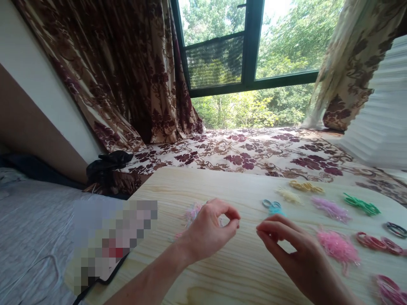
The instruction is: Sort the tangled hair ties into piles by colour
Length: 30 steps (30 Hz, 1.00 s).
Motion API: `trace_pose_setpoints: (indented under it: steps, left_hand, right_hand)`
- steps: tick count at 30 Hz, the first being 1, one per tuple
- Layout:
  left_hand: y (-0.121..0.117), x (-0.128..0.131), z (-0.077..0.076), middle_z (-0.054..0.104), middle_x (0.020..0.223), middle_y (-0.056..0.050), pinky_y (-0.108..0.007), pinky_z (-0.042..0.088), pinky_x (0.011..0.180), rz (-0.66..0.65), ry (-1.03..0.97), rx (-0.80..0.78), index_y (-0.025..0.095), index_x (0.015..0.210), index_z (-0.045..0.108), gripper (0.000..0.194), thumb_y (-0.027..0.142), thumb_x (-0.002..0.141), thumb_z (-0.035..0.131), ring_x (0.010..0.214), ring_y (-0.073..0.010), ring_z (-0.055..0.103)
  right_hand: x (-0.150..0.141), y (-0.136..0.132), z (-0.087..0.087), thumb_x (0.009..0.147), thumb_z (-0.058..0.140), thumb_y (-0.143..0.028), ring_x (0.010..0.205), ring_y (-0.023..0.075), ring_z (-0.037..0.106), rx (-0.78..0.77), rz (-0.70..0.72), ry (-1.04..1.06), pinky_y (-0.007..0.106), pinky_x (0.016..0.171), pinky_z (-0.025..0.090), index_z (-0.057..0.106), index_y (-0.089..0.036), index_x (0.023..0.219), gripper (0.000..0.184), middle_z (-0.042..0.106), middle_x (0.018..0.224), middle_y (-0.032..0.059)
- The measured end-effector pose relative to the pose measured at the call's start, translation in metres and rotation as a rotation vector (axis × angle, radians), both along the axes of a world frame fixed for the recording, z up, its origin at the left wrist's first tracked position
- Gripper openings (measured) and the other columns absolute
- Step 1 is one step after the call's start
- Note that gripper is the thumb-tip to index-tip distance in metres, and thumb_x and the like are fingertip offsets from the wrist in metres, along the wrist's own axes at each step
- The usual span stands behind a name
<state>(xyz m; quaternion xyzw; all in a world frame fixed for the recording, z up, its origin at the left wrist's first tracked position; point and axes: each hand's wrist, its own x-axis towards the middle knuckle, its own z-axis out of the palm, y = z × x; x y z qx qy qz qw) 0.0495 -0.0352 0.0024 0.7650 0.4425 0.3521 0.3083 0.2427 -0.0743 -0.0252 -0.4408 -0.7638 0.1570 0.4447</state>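
My left hand (208, 233) hovers over the pale wooden table (241, 271), thumb and forefinger pinched. Beside and partly behind it lies a pile of mixed pastel elastic bands (191, 213). A short gap separates it from my right hand (297, 245), also closed in a pinch. Whatever either pinch holds, if anything, is too small to make out. Blue hair ties (272, 206) lie just beyond my right hand. To its right is a heap of pink elastic bands (338, 247), with lilac bands (331, 208) behind.
Cream bands (289, 195), yellow hair ties (307, 186), green ties (361, 204), red ties (377, 242), a dark ring (396, 230) and magenta ties (389, 290) lie rightward. A blurred-out flat object (116, 245) occupies the table's left edge. A floral-covered ledge (241, 161) borders the back.
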Motion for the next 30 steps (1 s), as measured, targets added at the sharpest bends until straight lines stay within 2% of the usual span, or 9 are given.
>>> trace_pose_setpoints:
  steps: [6, 8, 11, 12, 15, 19, 24, 30]
  left_hand:
    - [0.013, -0.006, -0.009, 0.068, 0.077, -0.003, -0.032, 0.044, 0.084, 0.094, 0.093, 0.241, 0.017, 0.075, 0.065, 0.013, 0.008, 0.077, 0.056, 0.082, -0.0172, 0.061]
    - [0.016, -0.008, -0.010, 0.068, 0.077, -0.003, -0.033, 0.044, 0.084, 0.119, 0.119, 0.277, 0.018, 0.076, 0.065, 0.014, 0.008, 0.078, 0.055, 0.082, -0.0177, 0.060]
    - [0.020, -0.011, -0.012, 0.069, 0.078, -0.002, -0.034, 0.044, 0.085, 0.148, 0.161, 0.301, 0.019, 0.078, 0.066, 0.015, 0.009, 0.079, 0.055, 0.082, -0.0178, 0.060]
    - [0.021, -0.012, -0.012, 0.069, 0.078, -0.003, -0.035, 0.044, 0.085, 0.151, 0.179, 0.305, 0.019, 0.078, 0.067, 0.015, 0.010, 0.079, 0.055, 0.082, -0.0180, 0.060]
    - [0.026, -0.016, -0.015, 0.070, 0.080, -0.003, -0.036, 0.044, 0.086, 0.167, 0.233, 0.310, 0.019, 0.080, 0.068, 0.015, 0.012, 0.079, 0.055, 0.083, -0.0187, 0.060]
    - [0.030, -0.020, -0.017, 0.070, 0.081, -0.004, -0.038, 0.044, 0.088, 0.191, 0.278, 0.304, 0.019, 0.082, 0.069, 0.015, 0.012, 0.079, 0.055, 0.084, -0.0191, 0.061]
    - [0.033, -0.023, -0.016, 0.071, 0.082, -0.004, -0.038, 0.043, 0.090, 0.219, 0.298, 0.292, 0.019, 0.083, 0.069, 0.015, 0.014, 0.080, 0.055, 0.086, -0.0194, 0.063]
    - [0.041, -0.034, -0.016, 0.071, 0.082, -0.004, -0.039, 0.043, 0.090, 0.257, 0.321, 0.253, 0.019, 0.085, 0.071, 0.014, 0.017, 0.080, 0.058, 0.087, -0.0208, 0.062]
  right_hand:
    - [0.012, 0.008, 0.003, 0.089, 0.054, -0.032, 0.060, 0.0131, 0.059, 0.022, -0.105, -0.038, 0.018, 0.043, 0.046, 0.064, -0.022, 0.078, 0.018, 0.063, 0.074, 0.0029]
    - [0.029, 0.016, 0.004, 0.088, 0.052, -0.036, 0.061, 0.0138, 0.060, 0.073, -0.214, -0.099, 0.021, 0.049, 0.049, 0.066, -0.022, 0.077, 0.023, 0.064, 0.074, 0.0030]
    - [0.060, 0.030, 0.007, 0.087, 0.048, -0.042, 0.066, 0.0163, 0.063, 0.078, -0.478, -0.253, 0.027, 0.061, 0.051, 0.068, -0.021, 0.078, 0.030, 0.067, 0.077, 0.0038]
    - [0.069, 0.034, 0.008, 0.086, 0.047, -0.044, 0.065, 0.0168, 0.064, 0.054, -0.579, -0.307, 0.028, 0.059, 0.050, 0.069, -0.022, 0.079, 0.032, 0.069, 0.078, 0.0038]
    - [0.087, 0.046, 0.010, 0.083, 0.047, -0.042, 0.064, 0.0192, 0.065, -0.002, -0.717, -0.404, 0.029, 0.053, 0.045, 0.072, -0.022, 0.083, 0.032, 0.072, 0.082, 0.0044]
    - [0.089, 0.057, 0.008, 0.083, 0.048, -0.037, 0.066, 0.0221, 0.065, -0.062, -0.767, -0.511, 0.028, 0.050, 0.038, 0.074, -0.023, 0.081, 0.029, 0.073, 0.085, 0.0050]
    - [0.088, 0.067, 0.004, 0.084, 0.049, -0.031, 0.064, 0.0196, 0.064, -0.122, -0.777, -0.620, 0.027, 0.051, 0.035, 0.075, -0.022, 0.077, 0.028, 0.073, 0.085, 0.0062]
    - [0.094, 0.060, 0.018, 0.081, 0.051, -0.031, 0.068, 0.0219, 0.066, -0.125, -0.757, -0.608, 0.029, 0.054, 0.042, 0.075, -0.020, 0.089, 0.027, 0.073, 0.087, 0.0064]
